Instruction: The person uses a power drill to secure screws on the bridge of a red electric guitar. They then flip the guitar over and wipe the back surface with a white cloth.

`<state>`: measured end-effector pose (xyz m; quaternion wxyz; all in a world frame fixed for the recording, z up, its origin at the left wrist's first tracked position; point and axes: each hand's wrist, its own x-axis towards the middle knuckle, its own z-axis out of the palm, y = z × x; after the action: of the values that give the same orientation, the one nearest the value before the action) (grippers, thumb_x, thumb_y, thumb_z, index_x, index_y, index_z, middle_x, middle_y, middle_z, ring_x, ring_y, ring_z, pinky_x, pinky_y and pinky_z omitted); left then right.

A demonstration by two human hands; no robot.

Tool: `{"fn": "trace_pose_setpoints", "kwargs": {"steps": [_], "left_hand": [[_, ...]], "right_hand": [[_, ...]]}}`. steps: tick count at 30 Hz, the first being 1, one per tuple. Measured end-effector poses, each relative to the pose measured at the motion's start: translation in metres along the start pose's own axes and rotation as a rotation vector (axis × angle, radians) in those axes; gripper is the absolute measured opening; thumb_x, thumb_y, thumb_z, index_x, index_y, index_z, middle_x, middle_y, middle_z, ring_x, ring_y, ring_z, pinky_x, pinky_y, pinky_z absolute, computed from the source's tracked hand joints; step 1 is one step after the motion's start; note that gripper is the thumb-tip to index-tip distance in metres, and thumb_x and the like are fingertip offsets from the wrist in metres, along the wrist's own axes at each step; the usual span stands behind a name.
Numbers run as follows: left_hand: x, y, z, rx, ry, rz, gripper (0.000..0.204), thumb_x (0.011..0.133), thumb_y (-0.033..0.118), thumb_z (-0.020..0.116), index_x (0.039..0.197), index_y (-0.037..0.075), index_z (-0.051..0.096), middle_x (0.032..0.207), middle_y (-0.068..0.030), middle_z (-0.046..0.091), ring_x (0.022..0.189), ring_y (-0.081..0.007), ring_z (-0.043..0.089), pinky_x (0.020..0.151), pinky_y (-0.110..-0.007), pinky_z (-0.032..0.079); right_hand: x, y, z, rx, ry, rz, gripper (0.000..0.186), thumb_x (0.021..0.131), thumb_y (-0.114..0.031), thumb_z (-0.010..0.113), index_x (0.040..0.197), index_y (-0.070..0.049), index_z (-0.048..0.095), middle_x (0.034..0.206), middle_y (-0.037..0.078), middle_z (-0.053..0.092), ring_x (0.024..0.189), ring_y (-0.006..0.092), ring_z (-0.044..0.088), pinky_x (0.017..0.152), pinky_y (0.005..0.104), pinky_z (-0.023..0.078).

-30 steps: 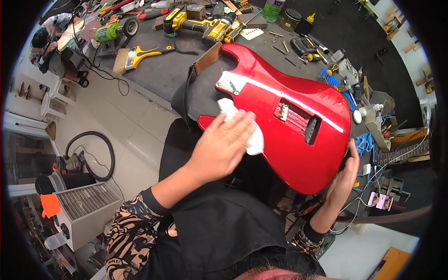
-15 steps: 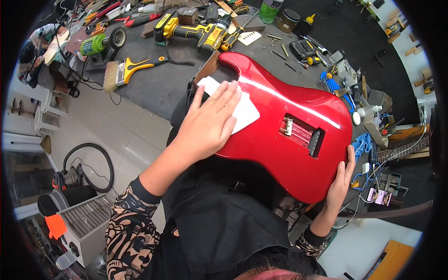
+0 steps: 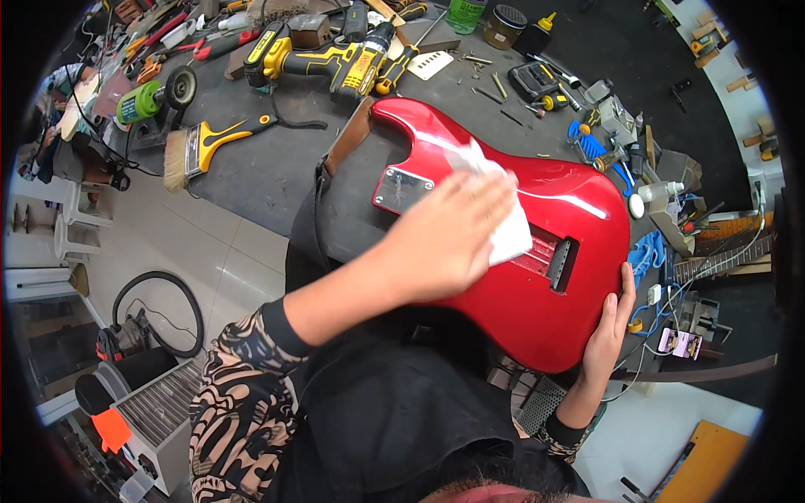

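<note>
A glossy red electric guitar body (image 3: 545,327) lies back side up across my lap and the bench edge. Its open cavity, with a dark block inside, is partly covered by a white cloth (image 3: 512,235). My left hand (image 3: 457,222) presses this folded cloth against the red back, fingers close together over it. Toward the neck end, a screwed-on metal plate (image 3: 402,189) shows beside my left wrist. My right hand (image 3: 605,327) grips the rounded lower right edge of the body, fingers along the rim; its palm is partly hidden.
On the dark workbench (image 3: 251,180) lie a wide paintbrush (image 3: 210,144), a yellow cordless drill (image 3: 331,65), a green grinder (image 3: 151,101) and loose screws. A blue cloth (image 3: 647,254), cables and a phone (image 3: 680,343) sit at right. A vacuum hose (image 3: 198,312) curls on the floor at left.
My left hand has slid the cloth rightward over the guitar back, from the neck end to the cavity, uncovering the metal plate. My right hand stays on the edge.
</note>
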<state>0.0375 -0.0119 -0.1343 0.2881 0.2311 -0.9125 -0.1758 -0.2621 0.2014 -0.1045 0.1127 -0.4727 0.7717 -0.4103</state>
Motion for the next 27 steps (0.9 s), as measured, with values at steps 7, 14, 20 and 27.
{"fn": "trace_pose_setpoints", "kwargs": {"steps": [7, 14, 20, 27], "left_hand": [[0.02, -0.09, -0.029, 0.205, -0.035, -0.215, 0.056, 0.115, 0.024, 0.047, 0.168, 0.007, 0.054, 0.18, -0.0159, 0.044, 0.17, -0.0298, 0.036, 0.141, -0.057, 0.018], [-0.01, -0.064, -0.032, 0.16, -0.049, -0.249, 0.057, 0.115, 0.022, 0.052, 0.169, 0.004, 0.05, 0.18, -0.0196, 0.042, 0.169, -0.0347, 0.036, 0.14, -0.056, 0.022], [0.003, -0.091, -0.046, 0.284, -0.052, -0.202, 0.056, 0.116, 0.022, 0.05, 0.168, 0.002, 0.05, 0.178, -0.0199, 0.045, 0.168, -0.0349, 0.04, 0.14, -0.055, 0.025], [0.006, -0.09, -0.032, 0.328, -0.014, -0.413, 0.063, 0.116, 0.026, 0.049, 0.17, -0.006, 0.043, 0.18, -0.0266, 0.039, 0.17, -0.038, 0.035, 0.14, -0.049, 0.024]], "right_hand": [[-0.001, 0.002, -0.001, 0.006, 0.001, 0.016, 0.053, 0.121, -0.016, 0.039, 0.171, -0.001, 0.045, 0.18, 0.019, 0.039, 0.169, 0.0311, 0.035, 0.139, 0.0455, 0.024], [-0.001, -0.001, 0.0, -0.023, 0.008, -0.001, 0.053, 0.121, -0.018, 0.039, 0.171, -0.002, 0.046, 0.179, 0.019, 0.04, 0.169, 0.0321, 0.034, 0.139, 0.0458, 0.024], [-0.002, 0.002, 0.0, 0.017, 0.01, 0.004, 0.053, 0.12, -0.018, 0.041, 0.17, -0.002, 0.047, 0.179, 0.019, 0.041, 0.169, 0.0319, 0.034, 0.139, 0.0454, 0.023], [0.001, -0.001, 0.0, 0.029, 0.017, -0.008, 0.052, 0.12, -0.018, 0.043, 0.169, -0.001, 0.048, 0.177, 0.019, 0.042, 0.168, 0.0307, 0.035, 0.138, 0.0444, 0.024]]}}
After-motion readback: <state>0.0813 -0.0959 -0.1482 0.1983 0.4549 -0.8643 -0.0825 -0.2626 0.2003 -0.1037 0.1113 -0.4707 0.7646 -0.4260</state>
